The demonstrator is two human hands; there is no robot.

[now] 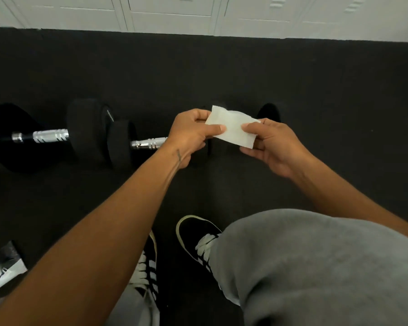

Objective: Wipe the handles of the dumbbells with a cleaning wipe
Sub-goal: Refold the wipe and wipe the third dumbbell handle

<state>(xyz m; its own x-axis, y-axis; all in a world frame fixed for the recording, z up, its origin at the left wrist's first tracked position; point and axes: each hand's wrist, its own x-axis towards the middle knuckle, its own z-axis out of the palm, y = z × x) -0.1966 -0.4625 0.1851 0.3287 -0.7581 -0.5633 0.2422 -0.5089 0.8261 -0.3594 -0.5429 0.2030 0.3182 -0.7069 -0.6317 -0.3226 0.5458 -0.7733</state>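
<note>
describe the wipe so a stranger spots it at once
Find the black floor below white lockers. Mid-floor, the left hand and right hand pinch a small sheet: the wipe. Unlike the black-and-chrome dumbbells nearby, it is white and thin.

A white cleaning wipe [232, 130], folded to a small rectangle, hangs slightly tilted in the air, pinched at one end by the left hand [193, 132] and at the other by the right hand [271, 147]. Left of the wipe and below it, two black dumbbells lie end to end on the floor [316, 78]. The left dumbbell [50, 136] shows its whole ribbed chrome handle. The right dumbbell [149, 143] runs under the wipe, and its far head is perhaps the dark shape just beyond.
</note>
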